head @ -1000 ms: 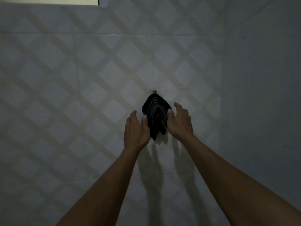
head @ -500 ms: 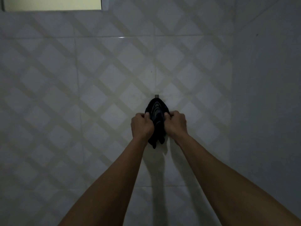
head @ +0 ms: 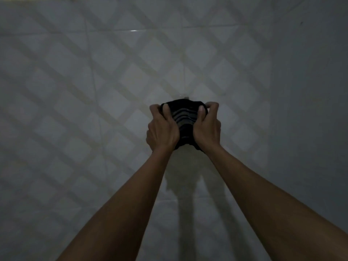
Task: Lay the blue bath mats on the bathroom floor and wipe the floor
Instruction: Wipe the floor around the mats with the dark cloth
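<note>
A dark cloth with grey stripes point(head: 185, 119) hangs bunched against the tiled wall, just below a small metal hook point(head: 186, 97). My left hand point(head: 162, 129) grips its left side, thumb on the front. My right hand point(head: 207, 127) grips its right side the same way. Both hands stretch the top edge sideways between them. The cloth's lower end pokes out below my palms. No blue bath mat and no floor are in view.
The wall in front is pale tile with a diamond lattice pattern point(head: 113, 91). A plain side wall point(head: 310, 91) meets it in a corner on the right. The light is dim; my arms cast shadows below the cloth.
My open hands closed on both sides of the hanging cloth, then moved up to its top edge and pulled it wider. The camera moved closer to the wall.
</note>
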`<act>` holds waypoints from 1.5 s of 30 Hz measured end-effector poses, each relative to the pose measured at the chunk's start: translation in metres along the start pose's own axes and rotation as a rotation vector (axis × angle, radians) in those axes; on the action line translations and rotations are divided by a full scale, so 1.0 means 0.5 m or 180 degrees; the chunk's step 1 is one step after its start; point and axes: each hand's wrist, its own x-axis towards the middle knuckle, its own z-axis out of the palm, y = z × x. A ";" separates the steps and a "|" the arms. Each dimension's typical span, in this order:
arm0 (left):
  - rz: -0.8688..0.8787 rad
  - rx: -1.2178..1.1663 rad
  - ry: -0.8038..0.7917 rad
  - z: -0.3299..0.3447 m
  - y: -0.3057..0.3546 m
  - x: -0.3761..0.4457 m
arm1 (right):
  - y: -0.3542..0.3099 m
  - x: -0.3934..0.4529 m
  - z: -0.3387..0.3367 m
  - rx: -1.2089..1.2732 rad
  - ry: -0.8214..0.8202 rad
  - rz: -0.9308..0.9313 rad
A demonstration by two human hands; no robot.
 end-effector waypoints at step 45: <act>-0.1475 0.3001 -0.4642 0.053 -1.033 -1.179 | 1.003 -1.257 -0.177 -0.2109 -0.4153 0.2466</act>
